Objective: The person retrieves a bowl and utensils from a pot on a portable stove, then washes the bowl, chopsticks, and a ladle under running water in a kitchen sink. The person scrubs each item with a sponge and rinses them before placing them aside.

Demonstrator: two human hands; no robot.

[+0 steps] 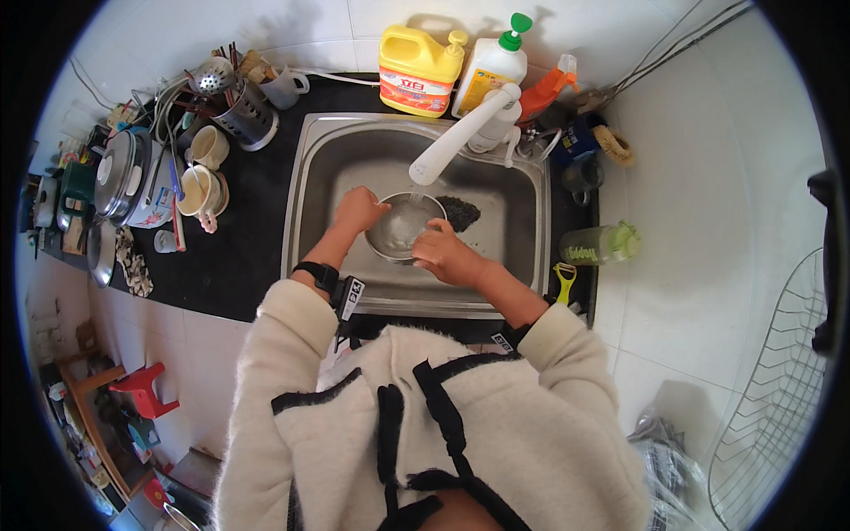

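Note:
A round metal bowl (400,229) is held over the stainless steel sink (345,279), with water inside it. My left hand (358,211) grips its rim on the left. On the bowl's right side, my right hand (448,252) has its fingers and thumb on the rim. The white faucet (458,136) reaches over the sink, and water runs from its spout into the bowl. Beside the bowl, partly hidden behind it, a dark mesh-like patch (461,214) lies on the sink floor, probably the drain strainer or a scrubber.
Behind the sink stand a yellow detergent jug (418,73), a white pump bottle (490,66) and an orange spray bottle (546,89). A green-lidded bottle (597,244) and a peeler (565,282) lie at right. Cups (199,192), a utensil holder (246,116) and a lidded pot (136,182) crowd the left counter.

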